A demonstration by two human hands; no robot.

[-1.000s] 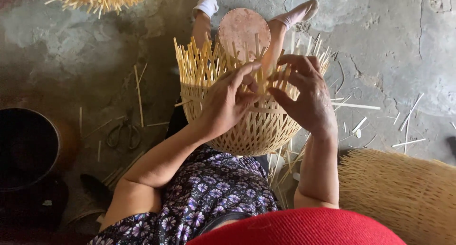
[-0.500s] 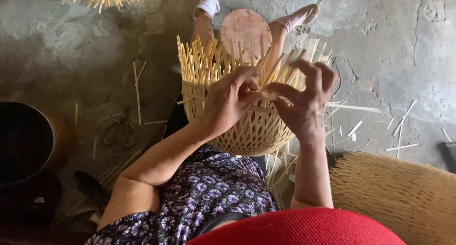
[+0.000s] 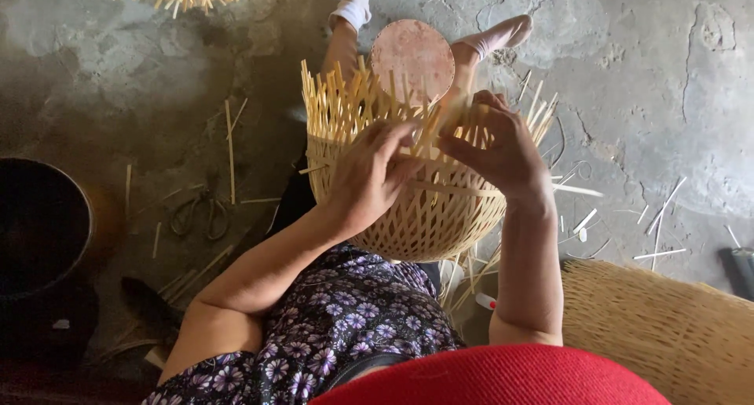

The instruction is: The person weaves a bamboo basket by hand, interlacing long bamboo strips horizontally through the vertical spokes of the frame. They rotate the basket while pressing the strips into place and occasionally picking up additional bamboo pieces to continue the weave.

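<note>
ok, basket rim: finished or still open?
Still open. The basket is woven tight below, but loose strip ends stick up unwoven around the top. Left hand and right hand rest on the weave.
</note>
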